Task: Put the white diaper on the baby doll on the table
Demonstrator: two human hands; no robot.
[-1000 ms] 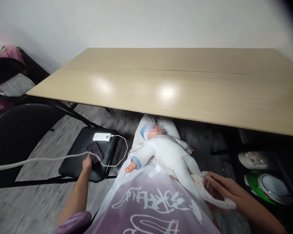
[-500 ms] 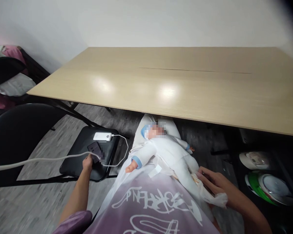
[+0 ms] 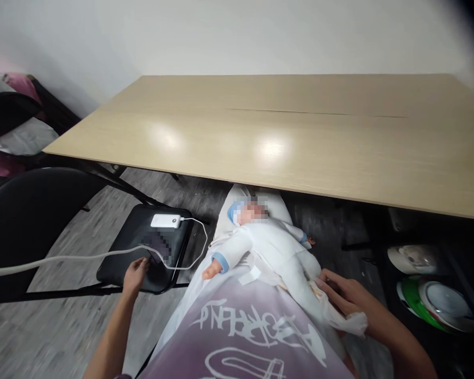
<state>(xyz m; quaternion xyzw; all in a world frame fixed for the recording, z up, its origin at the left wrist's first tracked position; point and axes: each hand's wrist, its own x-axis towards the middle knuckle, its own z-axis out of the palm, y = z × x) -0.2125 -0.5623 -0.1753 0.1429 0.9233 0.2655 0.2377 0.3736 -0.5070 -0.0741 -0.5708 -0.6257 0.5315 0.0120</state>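
A baby doll in a white suit with blue cuffs and a blue-edged cap lies on its back across my lap. My right hand is closed at its lower body, the fingers bent round the leg. Crumpled thin white material hangs beneath that hand; what the palm covers is hidden. On the left, my left hand is at the front edge of a black folding chair, fingers pinched together. A dark, partly blurred-out flat device lies on the seat close to its fingertips.
A white power bank with a thin white cable rests on the same seat. A thick pale cord crosses from the left. The wooden table spans ahead, above my knees. At right, a green-and-white round item sits low.
My left hand has drawn back toward me and left, away from the dark device, which now lies flatter on the seat. My right hand and the doll have hardly moved.
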